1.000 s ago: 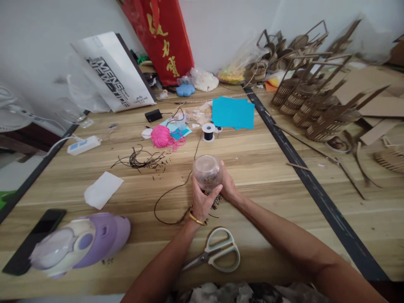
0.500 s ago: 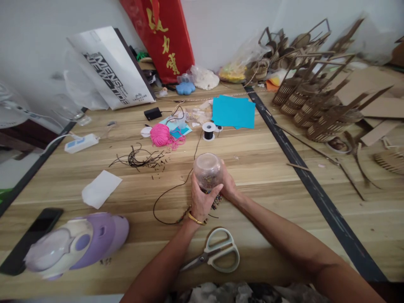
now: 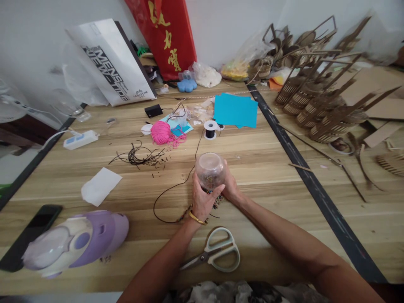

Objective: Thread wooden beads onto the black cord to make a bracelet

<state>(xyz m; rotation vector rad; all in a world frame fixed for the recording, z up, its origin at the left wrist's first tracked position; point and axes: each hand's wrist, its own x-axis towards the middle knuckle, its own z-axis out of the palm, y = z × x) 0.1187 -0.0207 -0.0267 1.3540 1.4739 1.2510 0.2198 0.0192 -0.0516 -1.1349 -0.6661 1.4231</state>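
Note:
A clear plastic jar (image 3: 210, 168), its round base turned up toward me, is between my hands over the wooden table. My left hand (image 3: 203, 200) wraps the jar's left and near side, thumb across its front. Against the jar's right side is my right hand (image 3: 231, 185), with its fingertips hidden behind it. Small dark multicoloured beads (image 3: 217, 200) show below the jar, between my hands; the jar's mouth is hidden. A black cord (image 3: 154, 204) strung with some beads curves out from beside my left wrist. Nearer me lie scissors (image 3: 221, 251) with pale handles.
A spool of black cord (image 3: 210, 130), pink yarn (image 3: 160, 133) and blue sheets (image 3: 236, 110) lie beyond my hands. Cut black cord pieces (image 3: 139, 155), white paper (image 3: 101, 186), a purple-and-white device (image 3: 97, 237) and a phone (image 3: 34, 233) are left. Woven baskets (image 3: 322, 113) stand right.
The view has shifted slightly. My hands stay around the jar in nearly the same place, and the things on the table have not moved.

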